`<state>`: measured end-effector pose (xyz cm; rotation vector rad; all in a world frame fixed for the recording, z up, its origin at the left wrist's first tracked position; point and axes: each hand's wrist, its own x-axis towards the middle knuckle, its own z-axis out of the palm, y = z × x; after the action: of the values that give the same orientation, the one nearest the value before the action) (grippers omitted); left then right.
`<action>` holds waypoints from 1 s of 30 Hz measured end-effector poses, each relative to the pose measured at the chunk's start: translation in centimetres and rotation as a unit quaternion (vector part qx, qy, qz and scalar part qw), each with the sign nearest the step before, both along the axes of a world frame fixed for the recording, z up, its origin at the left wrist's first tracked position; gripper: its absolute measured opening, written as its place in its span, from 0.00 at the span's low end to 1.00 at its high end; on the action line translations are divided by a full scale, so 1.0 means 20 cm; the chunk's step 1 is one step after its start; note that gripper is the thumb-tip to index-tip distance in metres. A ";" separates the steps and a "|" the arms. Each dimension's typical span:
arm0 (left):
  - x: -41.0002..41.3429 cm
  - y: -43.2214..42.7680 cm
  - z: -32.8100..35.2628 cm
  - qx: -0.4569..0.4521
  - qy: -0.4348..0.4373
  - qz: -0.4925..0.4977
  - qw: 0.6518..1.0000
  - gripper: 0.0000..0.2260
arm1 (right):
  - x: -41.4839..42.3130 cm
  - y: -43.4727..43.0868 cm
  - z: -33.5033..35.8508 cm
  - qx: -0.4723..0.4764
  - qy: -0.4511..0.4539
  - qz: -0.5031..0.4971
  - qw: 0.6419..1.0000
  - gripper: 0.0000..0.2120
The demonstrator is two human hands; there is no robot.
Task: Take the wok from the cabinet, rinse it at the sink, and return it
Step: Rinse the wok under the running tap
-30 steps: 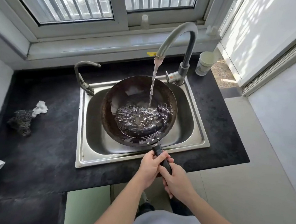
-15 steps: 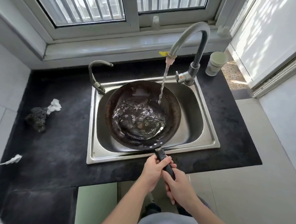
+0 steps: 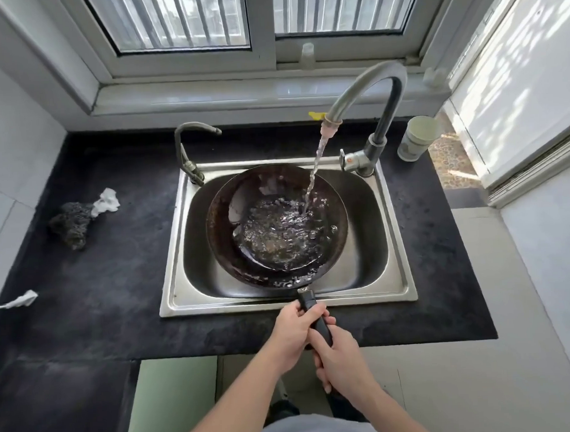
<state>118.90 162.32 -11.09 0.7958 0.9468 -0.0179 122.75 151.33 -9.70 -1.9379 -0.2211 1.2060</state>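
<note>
Over one sink (image 3: 398, 286), two hands grip one wok (image 3: 225, 238) under water.

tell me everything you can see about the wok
The wok is round, dark and worn, apparently metal, with a straight black handle. It sits in the steel sink, handle reaching over the front rim. Tap water streams into it and pools, rippling, in the bowl. The left hand and right hand both grip the handle.

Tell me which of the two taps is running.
The tall right tap pours water into the wok; the small left tap is dry.
</note>
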 end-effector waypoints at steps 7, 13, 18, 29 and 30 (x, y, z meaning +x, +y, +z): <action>-0.08 -0.02 -0.01 0.007 -0.002 0.022 1.000 0.06 | -0.07 -0.01 0.01 0.007 0.012 0.011 1.000 0.13; -0.08 -0.07 -0.04 -0.004 -0.016 -0.002 1.000 0.06 | -0.07 -0.09 0.01 0.009 0.009 0.010 1.000 0.13; 0.00 -0.11 -0.04 -0.006 -0.023 -0.012 1.000 0.03 | 0.00 -0.14 0.01 -0.002 0.002 0.007 1.000 0.12; 0.00 -0.03 -0.01 0.009 0.008 0.005 1.000 0.05 | 0.03 -0.05 0.01 0.006 -0.003 0.036 0.999 0.11; -0.02 -0.03 -0.01 0.014 0.010 0.006 1.000 0.05 | 0.02 -0.04 0.01 0.007 -0.001 0.039 0.999 0.11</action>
<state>118.52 161.79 -11.22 0.8173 0.9718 -0.0023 123.07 150.55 -9.47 -1.9340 -0.3073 1.2502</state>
